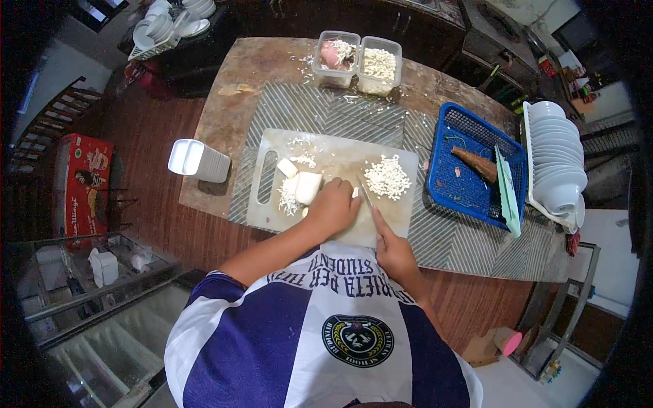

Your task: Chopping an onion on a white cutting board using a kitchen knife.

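On the white cutting board [271, 217], my left hand [335, 207] has curled fingers on a small white piece of food [355, 192]. My right hand [396, 255] grips a knife [366, 188], its blade just right of that piece. A large white block [309, 185] lies against my left hand, with a smaller chunk [286, 166] and white shreds [288, 197] beside it. A pile of diced white pieces [386, 175] sits at the board's right.
Two plastic containers [380, 68] of food stand at the back. A blue basket [449, 193] holds a brown root and green item at right, beside a white rack of dishes [554, 153]. White containers [197, 160] stand left on the wooden table [231, 81].
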### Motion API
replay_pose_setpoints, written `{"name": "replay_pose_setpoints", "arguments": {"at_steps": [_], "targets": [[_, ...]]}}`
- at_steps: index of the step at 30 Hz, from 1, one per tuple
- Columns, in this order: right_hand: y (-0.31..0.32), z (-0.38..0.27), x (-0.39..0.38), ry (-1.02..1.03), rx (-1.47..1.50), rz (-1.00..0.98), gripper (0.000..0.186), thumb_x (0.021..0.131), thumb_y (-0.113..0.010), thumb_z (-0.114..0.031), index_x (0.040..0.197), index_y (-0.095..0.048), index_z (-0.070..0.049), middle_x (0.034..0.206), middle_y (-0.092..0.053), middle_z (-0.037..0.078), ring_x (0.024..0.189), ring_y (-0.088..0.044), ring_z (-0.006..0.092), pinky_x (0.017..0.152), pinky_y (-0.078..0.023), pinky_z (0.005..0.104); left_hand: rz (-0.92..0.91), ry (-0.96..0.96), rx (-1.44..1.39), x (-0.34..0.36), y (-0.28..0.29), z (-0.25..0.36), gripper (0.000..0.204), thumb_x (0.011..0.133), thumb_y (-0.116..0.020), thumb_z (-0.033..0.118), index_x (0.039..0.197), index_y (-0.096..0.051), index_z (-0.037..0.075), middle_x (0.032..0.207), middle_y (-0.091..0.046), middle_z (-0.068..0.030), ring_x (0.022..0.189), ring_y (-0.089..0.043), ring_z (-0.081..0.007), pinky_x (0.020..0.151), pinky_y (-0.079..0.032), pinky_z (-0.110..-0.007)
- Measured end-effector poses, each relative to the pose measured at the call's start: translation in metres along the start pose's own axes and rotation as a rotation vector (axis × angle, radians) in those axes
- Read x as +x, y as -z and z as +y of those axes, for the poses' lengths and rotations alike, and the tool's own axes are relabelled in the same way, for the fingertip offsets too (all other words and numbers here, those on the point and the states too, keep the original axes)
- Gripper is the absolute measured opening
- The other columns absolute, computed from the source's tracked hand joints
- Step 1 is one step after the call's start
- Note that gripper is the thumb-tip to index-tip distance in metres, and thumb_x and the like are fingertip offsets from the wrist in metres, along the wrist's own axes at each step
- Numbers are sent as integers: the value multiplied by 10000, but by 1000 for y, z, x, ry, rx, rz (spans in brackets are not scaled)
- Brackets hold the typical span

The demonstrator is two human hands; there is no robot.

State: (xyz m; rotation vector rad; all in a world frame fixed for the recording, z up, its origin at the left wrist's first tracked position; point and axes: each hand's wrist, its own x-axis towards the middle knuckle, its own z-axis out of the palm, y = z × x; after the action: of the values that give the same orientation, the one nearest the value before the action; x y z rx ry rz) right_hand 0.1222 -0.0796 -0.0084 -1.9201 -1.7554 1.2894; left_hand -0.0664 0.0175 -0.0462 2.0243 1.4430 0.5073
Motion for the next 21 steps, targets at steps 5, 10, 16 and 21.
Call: {"name": "replay_pose_setpoints", "arguments": {"at_steps": [5,10,16,21], "targets": [[0,-4,-1,-20,16,15,690,995,-506,-89,1622,-301,-291,748,-608,317,666,-635,432,698,-525,497,26,-22,-20,-1,1,0,274,941,-663,209,1109,-632,-6,1034,-621,-231,951,-636,-439,829,-531,-518],[5,-11,-5,-36,28,13,646,1013,-494,-79,1614,-340,-260,718,-560,299,600,-605,369,647,-505,410,-42,-23,18,0,1,-2,247,947,-649,184,1118,-644,6,1045,-620,-221,963,-635,-435,836,-532,-515],[9,-20,-7,-70,42,-24,645,1014,-496,-106,1618,-331,-262,717,-589,306,639,-622,426,672,-505,467,3,-72,9,1,-4,-5,188,949,-659,181,1022,-638,8,990,-613,-208,929,-630,-424,808,-522,-511],[8,-17,-7,-46,2,-26,666,1001,-497,-99,1621,-323,-267,709,-605,306,647,-632,450,678,-495,512,17,-86,10,1,-7,-8,176,946,-670,176,993,-646,8,954,-616,-204,913,-630,-419,792,-521,-503]]}}
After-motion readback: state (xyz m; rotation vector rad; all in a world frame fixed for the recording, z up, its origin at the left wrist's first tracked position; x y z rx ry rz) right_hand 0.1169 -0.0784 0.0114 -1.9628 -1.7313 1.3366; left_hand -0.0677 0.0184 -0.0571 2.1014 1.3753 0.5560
